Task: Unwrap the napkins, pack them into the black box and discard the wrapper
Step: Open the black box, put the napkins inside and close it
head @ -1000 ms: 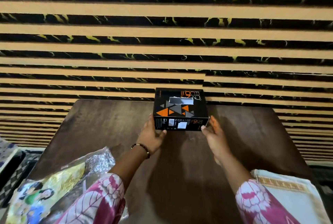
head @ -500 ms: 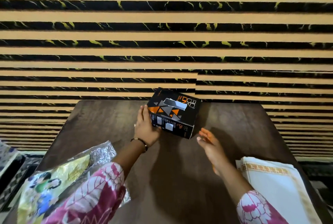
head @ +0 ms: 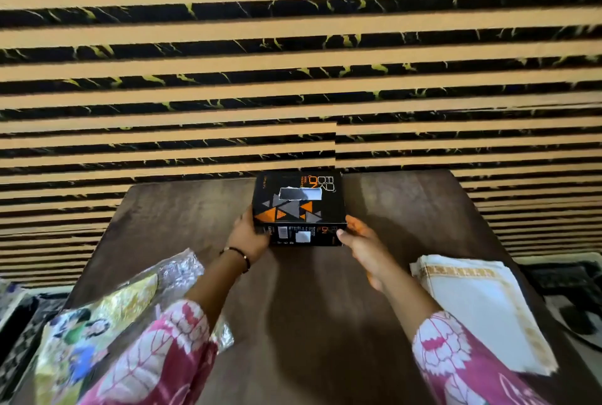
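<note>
The black box (head: 298, 205), printed with orange and grey triangles and closed, sits on the far middle of the brown table (head: 309, 323). My left hand (head: 249, 238) grips its near left corner. My right hand (head: 361, 246) holds its near right corner, thumb on the front face. A stack of white napkins (head: 479, 310) with a gold border lies on the table to the right, bare of wrapping. The colourful wrapper (head: 107, 316) with a silvery inside lies at the near left, partly under my left sleeve.
A wall of tan and black marbled stripes (head: 293, 78) rises right behind the table's far edge. Dark patterned fabric (head: 566, 277) lies beyond the table's right side, and more cloth shows at the far left.
Half a second ago the box stood turned at an angle under my left hand, with my right hand off it. Now it sits square and both hands hold it.
</note>
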